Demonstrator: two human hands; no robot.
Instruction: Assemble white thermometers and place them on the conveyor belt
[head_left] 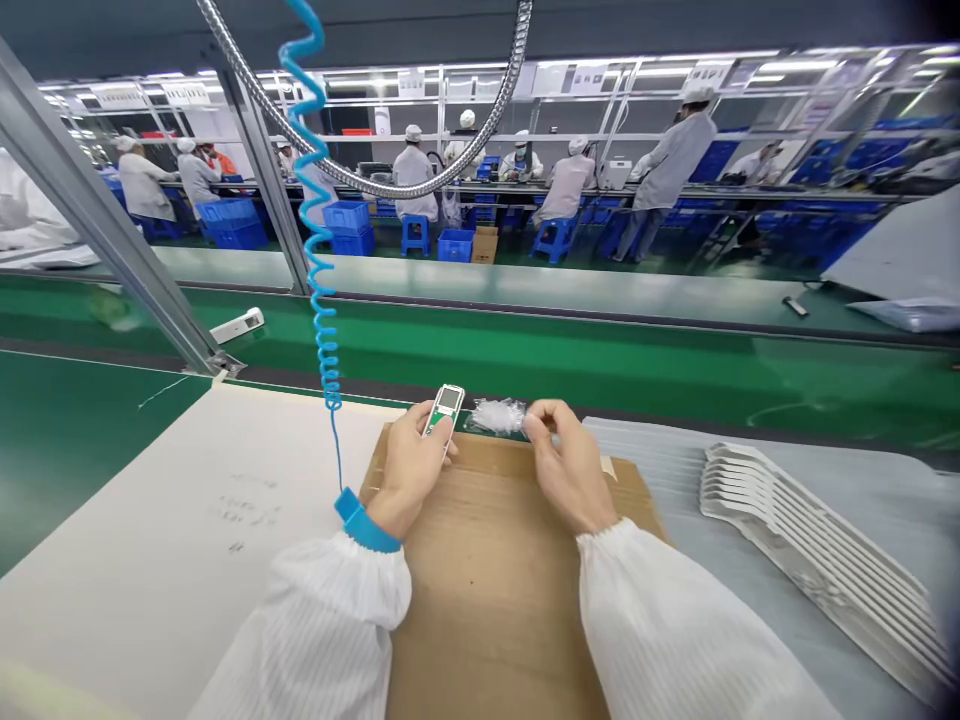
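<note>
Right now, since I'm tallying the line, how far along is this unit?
Looks done: one white device already lies on the green conveyor belt. In hand: the left hand holds a small device, screen and green board exposed, while the right hand pinches a clear bag of small parts. Left: that board is uncovered; the stack of white plastic pieces lies untouched.

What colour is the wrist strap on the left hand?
The wrist strap is blue, like its coiled cord; the head view shows it best.

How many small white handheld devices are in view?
2. One white device is held in the left hand; a second device lies on the green conveyor further left. Others may be hidden at distant benches.
</note>
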